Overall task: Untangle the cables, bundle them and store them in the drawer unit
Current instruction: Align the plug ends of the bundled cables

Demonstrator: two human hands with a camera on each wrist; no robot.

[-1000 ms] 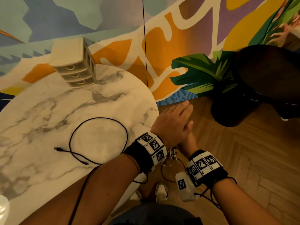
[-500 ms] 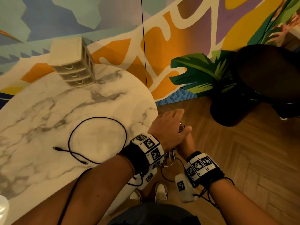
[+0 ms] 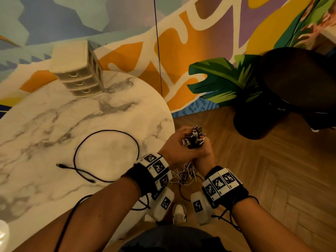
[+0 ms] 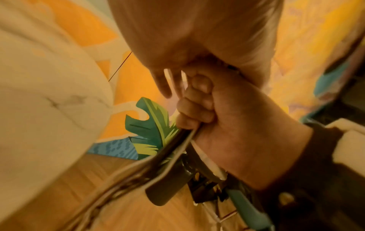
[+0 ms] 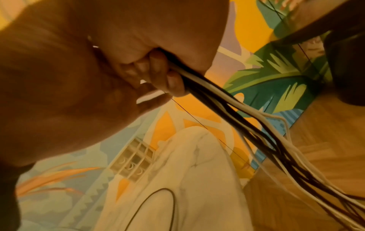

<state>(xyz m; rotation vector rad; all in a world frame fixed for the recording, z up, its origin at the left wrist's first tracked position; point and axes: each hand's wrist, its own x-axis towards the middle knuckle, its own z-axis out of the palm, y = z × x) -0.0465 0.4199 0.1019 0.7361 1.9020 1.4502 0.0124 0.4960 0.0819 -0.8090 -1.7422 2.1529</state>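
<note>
both hands meet just off the right edge of the marble table (image 3: pixel 54 124), above the wood floor. right hand (image 3: pixel 203 160): fingers curled tight round a bundle of black and white cables (image 5: pixel 227 112), plug ends (image 3: pixel 193 137) fanned out above the fist. left hand (image 3: pixel 174 150): laid over the right hand, fingers bent around the same bundle. a single black cable (image 3: pixel 107 155) lies looped on the table, near side. drawer unit (image 3: pixel 80 70) stands at the table's far edge, drawers closed.
</note>
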